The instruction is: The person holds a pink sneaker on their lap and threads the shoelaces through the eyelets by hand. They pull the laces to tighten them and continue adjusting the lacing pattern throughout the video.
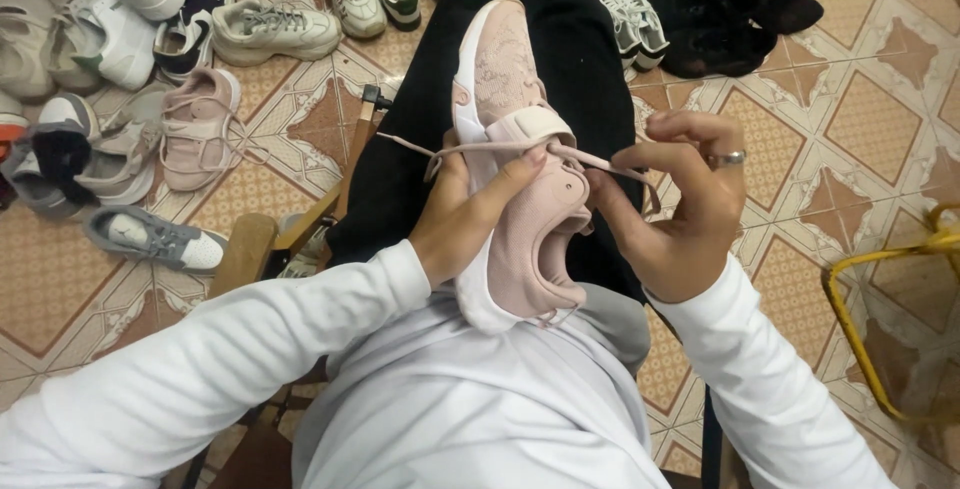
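Two hands work on one pink shoe (520, 179), which rests on the person's lap with its toe pointing away. Far left of the shoe, a heap of sneakers (110, 79) crowds the tiled floor (860, 119) up to the picture's edge, a matching pink sneaker (200, 129) among them. Closer in, a wooden chair arm (290, 234) juts out just left of the lap. The left hand (465, 214) presses on the shoe's tongue, thumb pinning the pink lace (470, 147). The right hand (685, 204), wearing a ring, pinches the lace closed at the shoe's right edge. Beyond the shoe, black shoes (720, 9) lie; bare tiles stretch right to a yellow frame (850, 319).
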